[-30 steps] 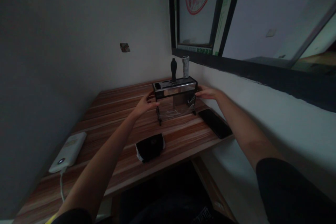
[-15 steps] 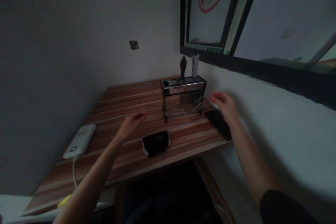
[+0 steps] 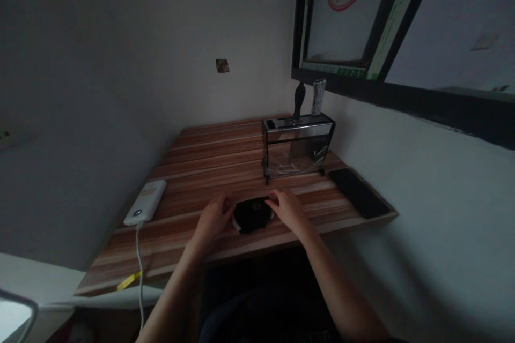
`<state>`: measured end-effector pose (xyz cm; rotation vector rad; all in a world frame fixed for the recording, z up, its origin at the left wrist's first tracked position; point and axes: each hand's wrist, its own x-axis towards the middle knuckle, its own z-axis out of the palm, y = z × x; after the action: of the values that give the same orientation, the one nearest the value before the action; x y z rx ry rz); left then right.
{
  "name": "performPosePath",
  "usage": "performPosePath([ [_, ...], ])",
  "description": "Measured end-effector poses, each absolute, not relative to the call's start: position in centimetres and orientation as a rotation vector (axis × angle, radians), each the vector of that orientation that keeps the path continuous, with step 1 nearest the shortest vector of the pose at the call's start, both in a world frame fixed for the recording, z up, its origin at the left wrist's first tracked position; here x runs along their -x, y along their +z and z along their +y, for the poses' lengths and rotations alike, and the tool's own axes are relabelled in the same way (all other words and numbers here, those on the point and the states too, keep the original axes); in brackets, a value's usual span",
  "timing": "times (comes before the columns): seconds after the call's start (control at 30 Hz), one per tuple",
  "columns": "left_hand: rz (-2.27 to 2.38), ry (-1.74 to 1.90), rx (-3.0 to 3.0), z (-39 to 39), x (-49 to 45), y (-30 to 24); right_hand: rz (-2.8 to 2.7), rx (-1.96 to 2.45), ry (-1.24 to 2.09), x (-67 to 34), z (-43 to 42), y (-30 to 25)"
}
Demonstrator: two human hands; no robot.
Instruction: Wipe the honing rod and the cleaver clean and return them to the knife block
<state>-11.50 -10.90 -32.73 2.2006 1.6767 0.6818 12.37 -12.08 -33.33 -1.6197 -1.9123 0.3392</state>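
A small folded black cloth [image 3: 252,215] with white showing at its side edges lies near the front edge of the wood-grain table [image 3: 217,158]. At its upper left edge, my left hand [image 3: 215,217] has its fingers curled together against the fabric; the fingertips are dim and partly hidden. My right hand [image 3: 287,208] is at the upper right corner, thumb over the cloth and index finger just behind it, pinching there. The cloth's underside is hidden.
Behind the cloth stands a clear-sided knife holder [image 3: 295,147] with a black handle and a wrapped handle on top. A black phone [image 3: 358,192] lies at right, a white power bank [image 3: 145,202] with a cable at left. A yellow strip [image 3: 129,281] sits on the front left edge.
Both hands have come inward and down to the black cloth, the right one from beside the phone. The camera view has turned slightly left.
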Motion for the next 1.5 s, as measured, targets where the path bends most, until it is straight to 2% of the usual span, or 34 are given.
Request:
performPosePath([
  [0.37, 1.637, 0.751, -2.160, -11.5, 10.3, -32.9, -1.896, 1.501, 0.426, -11.5, -11.8, -34.1],
  [0.57, 1.571, 0.873, -2.021, -11.8, 9.8, -32.9, -1.695, 1.297, 0.679, -11.9, -12.5, -34.5],
  [0.7, 1.487, 1.016, -1.945, -11.5, 8.7, -32.7, -1.547, 1.241, 0.729, -13.4, -13.2, -34.0],
  [0.87, 1.328, 1.076, -1.928, -12.2, 5.0, -32.3, -1.409, 1.290, 0.623, -16.8, -13.9, -33.3],
  [1.1, 1.114, 0.884, -2.052, -11.3, -0.8, -32.2, -1.327, 1.353, 0.537, -22.8, -13.7, -33.5],
  [1.5, 1.134, 0.752, -2.298, -8.1, -5.0, -33.5, -1.430, 1.597, 0.318, -26.6, -11.8, -36.0],
])
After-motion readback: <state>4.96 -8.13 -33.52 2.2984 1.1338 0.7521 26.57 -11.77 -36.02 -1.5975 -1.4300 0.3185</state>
